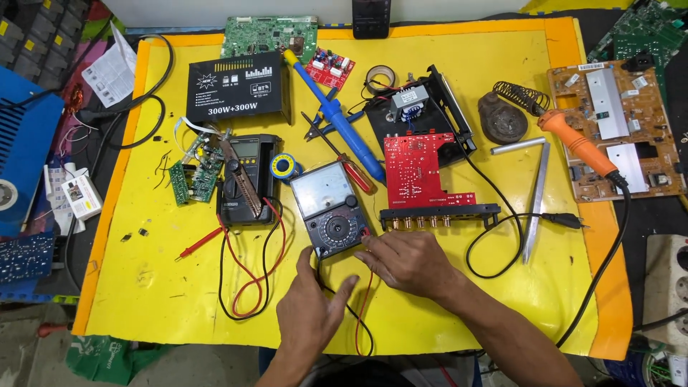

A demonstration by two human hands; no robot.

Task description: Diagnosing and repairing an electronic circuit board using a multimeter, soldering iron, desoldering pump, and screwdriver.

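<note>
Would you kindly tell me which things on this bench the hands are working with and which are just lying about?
In hand:
- analog multimeter, touched by left hand and right hand
- its red and black test leads

Lying about:
- digital multimeter
- red circuit board
- blue desoldering pump
- orange soldering iron
- black amplifier box

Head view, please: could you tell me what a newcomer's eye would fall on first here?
The bright yellow mat covering the bench stands out first. At its near middle, the left hand and right hand rest by the lower edge of an analog multimeter, among its red and black leads. Just right of the meter lies a red circuit board, and an orange-handled soldering iron lies further right.
</note>
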